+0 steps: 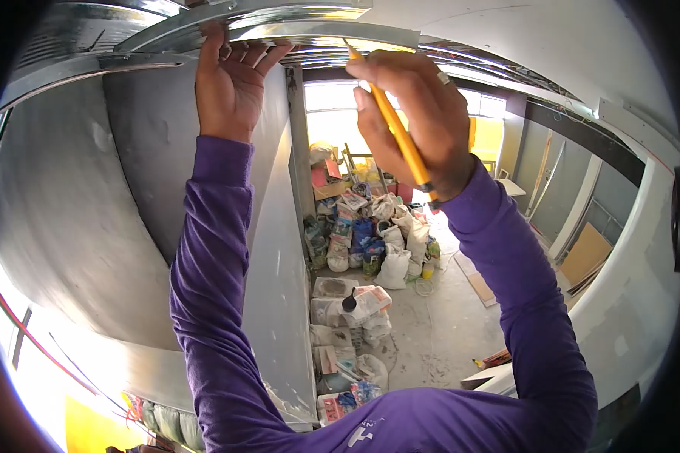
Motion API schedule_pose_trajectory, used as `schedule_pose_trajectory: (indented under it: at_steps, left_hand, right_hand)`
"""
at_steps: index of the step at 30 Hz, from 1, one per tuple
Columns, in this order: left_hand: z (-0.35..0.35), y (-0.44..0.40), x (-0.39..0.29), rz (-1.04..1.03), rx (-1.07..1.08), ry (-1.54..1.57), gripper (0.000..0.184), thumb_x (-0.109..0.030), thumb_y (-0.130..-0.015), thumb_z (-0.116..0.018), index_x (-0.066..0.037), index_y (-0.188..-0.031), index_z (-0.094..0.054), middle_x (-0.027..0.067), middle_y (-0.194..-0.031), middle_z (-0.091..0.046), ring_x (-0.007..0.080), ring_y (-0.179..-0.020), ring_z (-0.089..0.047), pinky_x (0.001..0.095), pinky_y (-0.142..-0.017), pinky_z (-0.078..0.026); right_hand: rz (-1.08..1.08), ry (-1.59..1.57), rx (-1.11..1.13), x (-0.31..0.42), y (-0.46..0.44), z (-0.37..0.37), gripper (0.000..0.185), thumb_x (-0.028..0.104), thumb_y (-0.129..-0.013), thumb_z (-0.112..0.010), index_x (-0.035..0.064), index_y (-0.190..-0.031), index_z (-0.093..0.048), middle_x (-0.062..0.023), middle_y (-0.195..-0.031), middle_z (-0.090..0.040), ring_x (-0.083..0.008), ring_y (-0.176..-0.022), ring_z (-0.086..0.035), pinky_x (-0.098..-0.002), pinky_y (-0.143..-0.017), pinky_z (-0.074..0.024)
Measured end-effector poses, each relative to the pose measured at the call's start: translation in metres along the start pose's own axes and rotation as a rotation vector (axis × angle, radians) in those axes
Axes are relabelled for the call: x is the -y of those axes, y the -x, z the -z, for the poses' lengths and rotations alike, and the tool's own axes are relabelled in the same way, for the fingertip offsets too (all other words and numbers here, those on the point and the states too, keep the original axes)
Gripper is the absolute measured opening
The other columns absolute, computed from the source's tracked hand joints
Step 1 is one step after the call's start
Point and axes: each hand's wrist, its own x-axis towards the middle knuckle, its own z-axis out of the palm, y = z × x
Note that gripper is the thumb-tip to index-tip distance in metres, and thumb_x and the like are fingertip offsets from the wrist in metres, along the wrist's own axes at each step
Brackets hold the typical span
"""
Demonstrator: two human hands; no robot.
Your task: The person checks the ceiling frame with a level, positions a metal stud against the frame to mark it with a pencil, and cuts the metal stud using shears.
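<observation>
Overhead, a shiny metal channel (pixel 325 32) runs across the top of the view. My left hand (pixel 238 83) reaches up to it, palm toward me, fingers spread against its lower side; the fingertips are partly hidden behind the metal. In my right hand (pixel 419 106) is a yellow pencil (pixel 402 136), pinched between thumb and fingers. Its point is raised to the channel's edge, and I cannot tell whether it touches. The pencil's dark end slants down toward my wrist.
A grey wall (pixel 196 151) stands at my left. Far below, filled sacks (pixel 393 268) are heaped on the concrete floor (pixel 431 332). White bags and boxes (pixel 332 313) line the wall's foot. Boards (pixel 585 253) lean at the right, and a white ceiling panel (pixel 536 38) spans the upper right.
</observation>
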Motion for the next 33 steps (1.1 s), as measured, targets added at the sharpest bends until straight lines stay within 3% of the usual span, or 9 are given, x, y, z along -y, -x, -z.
schedule_pose_trajectory:
  at_steps: [7, 17, 26, 33]
  left_hand:
    - [-0.002, 0.001, 0.001, -0.005, -0.018, -0.018, 0.027, -0.025, -0.096, -0.062, -0.004, -0.111, -0.055, 0.0118, -0.107, -0.056, 0.0298, -0.106, -0.058, 0.0631, -0.096, -0.054]
    - [0.005, -0.001, 0.004, 0.054, -0.015, 0.036, 0.022, -0.026, -0.094, -0.066, -0.007, -0.099, -0.057, 0.0091, -0.097, -0.059, 0.0234, -0.090, -0.060, 0.0594, -0.093, -0.056]
    - [0.008, -0.003, 0.002, 0.065, -0.039, 0.054, 0.027, -0.030, -0.094, -0.068, -0.006, -0.096, -0.055, 0.0086, -0.096, -0.062, 0.0226, -0.092, -0.062, 0.0575, -0.094, -0.056]
    - [-0.002, 0.004, -0.002, 0.054, -0.017, 0.047, 0.028, -0.030, -0.097, -0.062, -0.004, -0.102, -0.055, 0.0113, -0.101, -0.061, 0.0273, -0.098, -0.062, 0.0592, -0.096, -0.055]
  right_hand:
    - [0.088, 0.044, 0.024, -0.002, 0.000, -0.014, 0.024, 0.006, -0.076, -0.074, 0.0032, -0.098, -0.065, -0.0091, -0.093, -0.065, -0.0247, -0.086, -0.067, -0.0384, -0.080, -0.0573]
    - [0.045, 0.052, 0.083, 0.001, 0.000, -0.006, 0.028, 0.007, -0.075, -0.074, 0.0049, -0.103, -0.066, -0.0098, -0.098, -0.064, -0.0279, -0.091, -0.066, -0.0398, -0.082, -0.0569]
    - [0.089, 0.003, 0.091, 0.011, 0.000, 0.001, 0.030, 0.006, -0.074, -0.074, 0.0048, -0.103, -0.066, -0.0112, -0.095, -0.065, -0.0293, -0.093, -0.067, -0.0418, -0.082, -0.0574]
    - [0.075, -0.002, 0.117, 0.011, 0.006, 0.009, 0.038, -0.001, -0.069, -0.076, 0.0041, -0.105, -0.066, -0.0127, -0.100, -0.064, -0.0326, -0.095, -0.066, -0.0421, -0.079, -0.0575]
